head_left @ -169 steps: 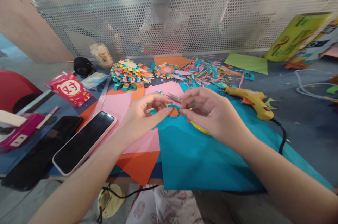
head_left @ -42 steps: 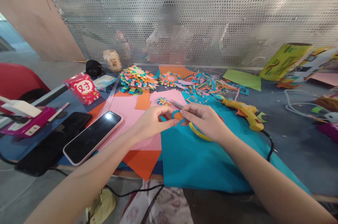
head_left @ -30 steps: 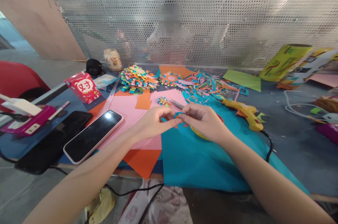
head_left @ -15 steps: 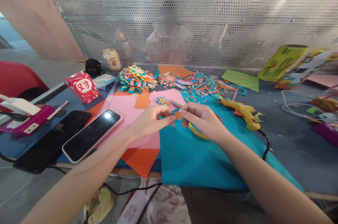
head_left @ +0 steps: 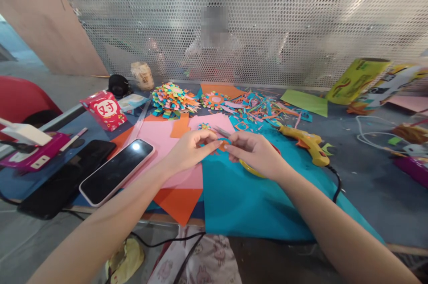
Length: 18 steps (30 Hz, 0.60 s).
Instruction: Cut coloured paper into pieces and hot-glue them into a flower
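Between both hands is a small orange and blue paper piece [head_left: 222, 145], mostly covered by fingers. My left hand [head_left: 190, 150] pinches its left side with thumb and fingertips. My right hand [head_left: 256, 151] is closed on its right side. Scissors with yellow handles [head_left: 250, 169] lie under my right hand, their blades pointing left. Just beyond the fingers sits a small fringed paper flower [head_left: 203, 126] on pink paper [head_left: 157, 141]. A large blue sheet [head_left: 254, 208] lies beneath my hands.
A fringed paper ball [head_left: 172, 99], a fringed flower [head_left: 215, 100] and paper scraps [head_left: 257, 105] lie at the back. A yellow glue gun [head_left: 306, 141] with its cord is on the right. Two phones [head_left: 117, 172] and a purple power strip [head_left: 36, 154] are left. A perforated metal panel [head_left: 267, 21] stands behind.
My left thumb has moved slightly right and up over the orange and blue paper piece. My right fingers have shifted a little, and more of the paper is covered.
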Motion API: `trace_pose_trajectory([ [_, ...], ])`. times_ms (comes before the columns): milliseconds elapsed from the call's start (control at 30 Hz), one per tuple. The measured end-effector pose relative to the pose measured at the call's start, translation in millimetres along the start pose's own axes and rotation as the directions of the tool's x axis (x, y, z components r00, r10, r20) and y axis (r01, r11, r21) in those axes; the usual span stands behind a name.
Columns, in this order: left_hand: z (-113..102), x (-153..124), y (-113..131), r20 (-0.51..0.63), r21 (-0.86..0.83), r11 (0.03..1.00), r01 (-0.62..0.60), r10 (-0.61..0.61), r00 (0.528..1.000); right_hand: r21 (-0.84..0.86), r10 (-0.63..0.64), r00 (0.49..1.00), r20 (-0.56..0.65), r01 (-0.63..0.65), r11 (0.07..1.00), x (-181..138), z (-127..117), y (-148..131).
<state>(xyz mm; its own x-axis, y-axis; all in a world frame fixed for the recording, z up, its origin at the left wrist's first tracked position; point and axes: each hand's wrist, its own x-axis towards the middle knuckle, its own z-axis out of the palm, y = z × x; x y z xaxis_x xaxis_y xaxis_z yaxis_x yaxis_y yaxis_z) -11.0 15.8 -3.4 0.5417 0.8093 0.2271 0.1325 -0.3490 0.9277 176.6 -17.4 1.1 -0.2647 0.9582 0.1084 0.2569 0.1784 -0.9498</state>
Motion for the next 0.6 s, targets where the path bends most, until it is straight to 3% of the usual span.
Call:
trace_pose_trajectory([
  [467, -0.7, 1.5, 1.6, 0.053, -0.010, 1.000, 0.015, -0.015, 0.998, 0.002, -0.005, 1.000, -0.009, 0.005, 1.000, 1.4, -1.4, 0.4],
  [600, -1.2, 3.4, -2.9, 0.025, 0.056, 0.998, -0.022, 0.021, 0.999, -0.068, -0.044, 0.995, -0.094, 0.038, 0.997, 2.7, -4.3, 1.7],
])
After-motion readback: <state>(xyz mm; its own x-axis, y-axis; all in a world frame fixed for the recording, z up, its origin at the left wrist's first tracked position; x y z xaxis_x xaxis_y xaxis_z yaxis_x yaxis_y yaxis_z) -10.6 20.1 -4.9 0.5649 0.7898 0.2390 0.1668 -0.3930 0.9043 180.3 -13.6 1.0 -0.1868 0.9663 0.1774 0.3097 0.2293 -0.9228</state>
